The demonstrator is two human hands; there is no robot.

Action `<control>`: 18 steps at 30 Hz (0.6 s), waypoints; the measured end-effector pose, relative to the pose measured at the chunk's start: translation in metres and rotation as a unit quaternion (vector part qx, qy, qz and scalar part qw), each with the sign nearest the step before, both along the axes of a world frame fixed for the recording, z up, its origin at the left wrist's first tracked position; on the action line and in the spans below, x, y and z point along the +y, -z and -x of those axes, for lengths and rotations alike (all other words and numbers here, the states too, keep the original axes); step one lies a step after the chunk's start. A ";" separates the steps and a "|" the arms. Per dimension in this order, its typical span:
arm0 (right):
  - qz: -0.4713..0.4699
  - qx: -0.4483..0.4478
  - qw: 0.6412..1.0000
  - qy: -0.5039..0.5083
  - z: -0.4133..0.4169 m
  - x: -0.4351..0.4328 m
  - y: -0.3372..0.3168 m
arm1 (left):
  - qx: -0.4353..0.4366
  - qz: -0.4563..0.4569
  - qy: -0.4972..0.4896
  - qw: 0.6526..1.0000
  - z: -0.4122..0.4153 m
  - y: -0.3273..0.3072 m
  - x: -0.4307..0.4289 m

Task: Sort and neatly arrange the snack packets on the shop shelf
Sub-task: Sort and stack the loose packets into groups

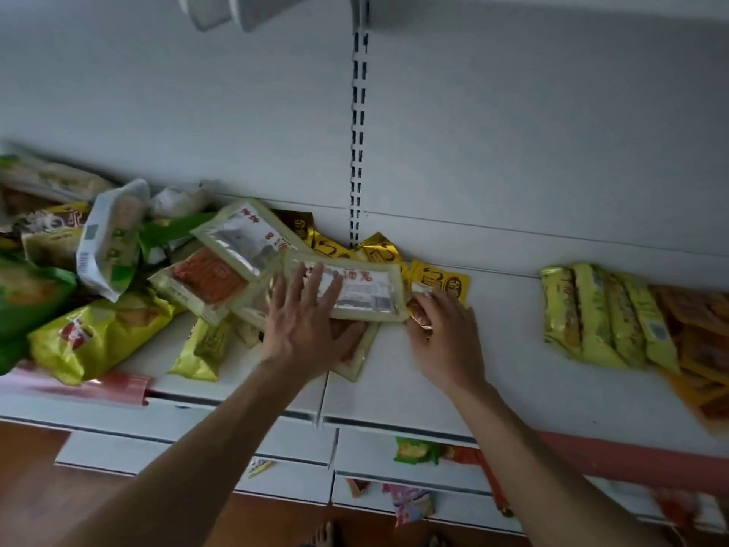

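Left hand (307,325): fingers straight and spread, palm down on the flat clear pack (367,290). It rests on the pack and grips nothing.
Right hand (449,337): fingers curled around a small brown-gold packet (419,318), just at 3 o'clock from the left hand.
Flat clear pack: lies near the middle of the white shelf (493,369), on top of a similar pack, and its right edge touches the small packet.
Unsorted heap (98,270): at 9 o'clock from the hands, with green, yellow and white bags lying across each other.
Gold sachets (443,284): at 12 o'clock from the right hand, loose along the back wall.
Sorted row of yellow packets (599,313): at 3 o'clock, well apart from the hands and leaning side by side. Orange packets (706,349) lie beyond them.
Step in hand: I judge that the small packet is being taken away from the pile while the left hand keeps the flat packs quiet.
How to do it well: keep the left palm flat and light, so that the slippery packs do not slide off the front edge at 6 o'clock. Lift the small packet before moving it, because dragging could pull the gold sachets along. Put it beside its own kind, parallel to its neighbours.
Risk: the heap at 9 o'clock looks unstable, so a push with the forearm may spill it.
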State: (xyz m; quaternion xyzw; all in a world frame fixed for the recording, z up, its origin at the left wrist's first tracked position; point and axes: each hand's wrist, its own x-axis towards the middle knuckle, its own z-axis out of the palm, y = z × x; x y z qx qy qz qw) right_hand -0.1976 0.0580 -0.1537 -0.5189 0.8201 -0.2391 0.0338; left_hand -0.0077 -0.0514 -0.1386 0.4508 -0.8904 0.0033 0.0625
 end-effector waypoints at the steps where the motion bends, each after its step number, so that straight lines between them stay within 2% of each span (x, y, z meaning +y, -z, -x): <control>1: 0.057 -0.050 0.997 0.012 -0.001 -0.002 -0.004 | 0.014 -0.011 0.005 1.000 0.006 0.003 0.007; 3: 0.183 -0.147 0.971 0.039 -0.013 -0.009 -0.016 | 0.044 -0.048 0.018 0.998 0.018 0.009 0.020; 5: 0.211 -0.152 0.965 0.028 -0.032 -0.019 -0.024 | 0.096 -0.115 0.042 0.988 0.031 0.010 0.032; 8: 0.090 -0.088 0.992 -0.011 -0.050 -0.027 -0.016 | 0.193 -0.255 0.078 0.944 0.034 0.000 0.032; 10: 0.012 -0.038 0.999 -0.023 -0.051 -0.022 -0.007 | 0.306 -0.365 0.062 0.877 0.018 -0.015 0.022; 11: -0.013 -0.021 0.999 -0.031 -0.050 -0.020 -0.004 | 0.355 -0.387 0.058 0.849 0.006 -0.022 0.015; 12: -0.029 -0.019 0.999 -0.036 -0.049 -0.019 -0.003 | 0.395 -0.347 0.068 0.848 -0.006 -0.028 0.008; 13: -0.041 -0.023 0.998 -0.040 -0.049 -0.019 -0.002 | 0.403 -0.240 0.092 0.878 -0.015 -0.034 -0.002; 15: -0.070 -0.022 0.996 -0.053 -0.048 -0.019 -0.001 | 0.298 -0.022 0.119 0.947 -0.027 -0.041 -0.028; 16: -0.088 -0.010 0.994 -0.062 -0.048 -0.019 -0.001 | 0.202 0.010 0.104 0.974 -0.030 -0.044 -0.042; 18: -0.121 0.026 0.990 -0.070 -0.048 -0.018 -0.002 | 0.016 -0.026 0.055 0.998 -0.035 -0.043 -0.067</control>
